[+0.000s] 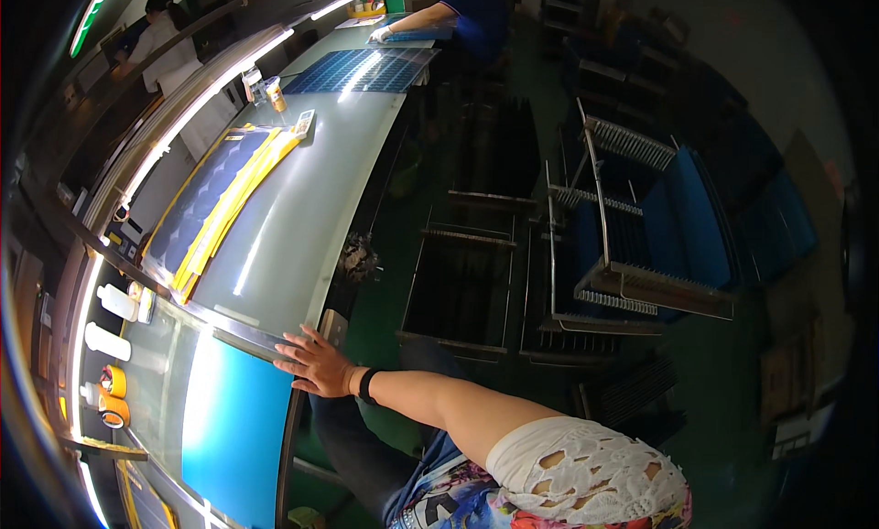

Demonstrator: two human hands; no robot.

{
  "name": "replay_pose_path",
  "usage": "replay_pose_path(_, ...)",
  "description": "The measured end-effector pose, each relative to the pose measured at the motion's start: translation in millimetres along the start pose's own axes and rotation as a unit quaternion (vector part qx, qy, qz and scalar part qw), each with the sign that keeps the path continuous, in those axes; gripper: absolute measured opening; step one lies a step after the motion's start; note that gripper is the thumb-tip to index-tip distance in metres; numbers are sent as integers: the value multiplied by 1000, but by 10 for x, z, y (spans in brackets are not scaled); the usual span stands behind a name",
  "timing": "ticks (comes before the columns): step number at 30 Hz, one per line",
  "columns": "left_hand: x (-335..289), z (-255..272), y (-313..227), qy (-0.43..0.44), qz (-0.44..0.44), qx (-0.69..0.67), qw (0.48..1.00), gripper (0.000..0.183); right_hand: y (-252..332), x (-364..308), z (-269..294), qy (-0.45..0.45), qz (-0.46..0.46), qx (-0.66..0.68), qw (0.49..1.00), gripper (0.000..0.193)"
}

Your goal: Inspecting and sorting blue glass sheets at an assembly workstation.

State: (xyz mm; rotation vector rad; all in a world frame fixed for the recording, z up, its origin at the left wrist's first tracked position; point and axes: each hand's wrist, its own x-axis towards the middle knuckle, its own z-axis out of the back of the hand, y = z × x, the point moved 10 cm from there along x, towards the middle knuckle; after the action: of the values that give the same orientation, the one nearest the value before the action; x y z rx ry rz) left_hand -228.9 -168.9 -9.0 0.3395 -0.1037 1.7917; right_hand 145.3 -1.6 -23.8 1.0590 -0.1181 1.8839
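Note:
My right hand (314, 362) is stretched palm down with its fingers spread, a black band (366, 387) around the wrist. It lies at the near edge of the worktable, by the upper right corner of a smooth blue sheet (240, 428). Whether the fingertips press on the sheet's corner or only on the metal strip (240, 326) beside it, I cannot tell. Nothing shows between the fingers. The blue sheet lies flat on a glass-like surface (163, 346), brightly lit along its left side. My left hand is out of the picture.
Yellow-edged dark sheets (215, 195) lie stacked on the long grey table (302, 195). White bottles (108, 340) and yellow tape rolls (113, 408) line the left side. At the far end, a co-worker (476, 21) handles a blue panel (417, 35). Metal slotted racks (632, 209) stand right.

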Motion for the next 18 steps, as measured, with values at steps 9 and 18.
replay_pose_path(9,3,6,-22,-3,-1,-10,1000,52,-2,12,10,-6,2,3,1000,47)
replay_pose_path(18,-17,-113,109,-8,10,-17,1000,53,8,13,13,-14,4,9,1000,45)
